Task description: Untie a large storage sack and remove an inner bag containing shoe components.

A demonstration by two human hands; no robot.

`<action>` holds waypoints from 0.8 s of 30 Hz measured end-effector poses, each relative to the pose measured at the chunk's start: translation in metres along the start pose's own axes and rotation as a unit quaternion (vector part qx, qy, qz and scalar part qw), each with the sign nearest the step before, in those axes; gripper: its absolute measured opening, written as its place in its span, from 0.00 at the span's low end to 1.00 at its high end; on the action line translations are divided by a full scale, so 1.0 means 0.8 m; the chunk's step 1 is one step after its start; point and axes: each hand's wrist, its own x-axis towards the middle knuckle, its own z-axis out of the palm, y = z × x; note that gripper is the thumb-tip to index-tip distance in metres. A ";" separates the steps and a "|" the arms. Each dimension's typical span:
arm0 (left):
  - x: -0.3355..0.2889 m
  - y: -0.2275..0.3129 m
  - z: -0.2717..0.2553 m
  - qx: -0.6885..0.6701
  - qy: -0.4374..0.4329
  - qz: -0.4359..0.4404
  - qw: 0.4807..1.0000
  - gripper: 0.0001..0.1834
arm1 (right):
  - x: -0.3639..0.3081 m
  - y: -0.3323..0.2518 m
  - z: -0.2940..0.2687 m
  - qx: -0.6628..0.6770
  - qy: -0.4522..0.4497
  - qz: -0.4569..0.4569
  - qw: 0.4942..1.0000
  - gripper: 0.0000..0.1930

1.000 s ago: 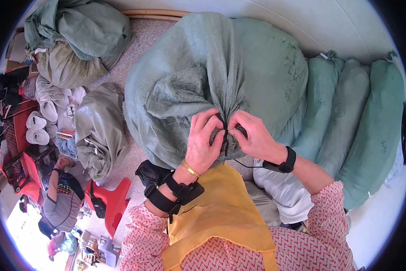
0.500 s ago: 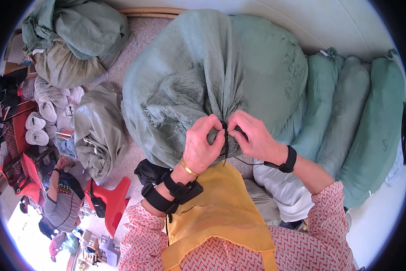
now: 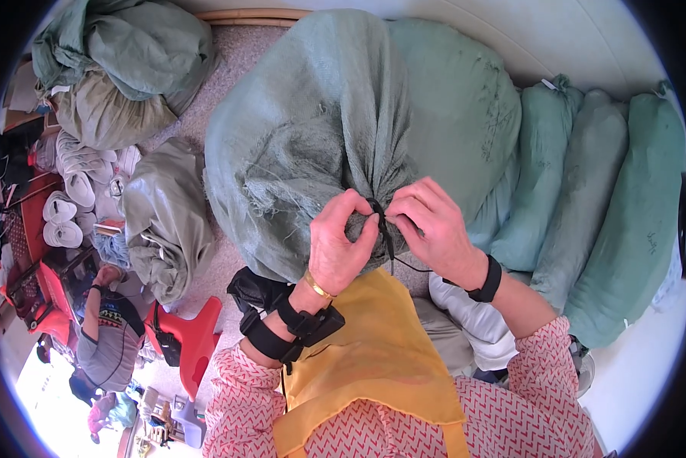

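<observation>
A large grey-green woven sack (image 3: 297,99) bulges in front of me, its cloth gathered into folds toward its near side. A black cord (image 3: 385,233) is wrapped at the gathered neck, with a loose end hanging down. My left hand (image 3: 343,237) pinches the cord between thumb and forefinger on the left of the neck. From the right, my right hand (image 3: 431,225) pinches it too, fingertips close to those of the left. The exact form of the knot is partly hidden by my fingers.
More filled green sacks (image 3: 457,114) stand against the wall at right. Left are a grey sack (image 3: 167,214), piled sacks (image 3: 141,46), white shoes (image 3: 80,183) and a red stool (image 3: 190,340). Another person (image 3: 110,343) sits at lower left. My yellow apron (image 3: 373,343) hangs below my hands.
My right hand has shifted slightly, with its fingers drawn a little away from the neck. The cord's loose end has swung slightly right. My left hand keeps nearly the same place.
</observation>
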 end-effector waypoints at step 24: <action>-0.003 0.005 0.011 0.111 -0.067 0.101 0.986 0.13 | -0.010 0.009 0.010 0.052 -0.043 -0.018 0.998 0.11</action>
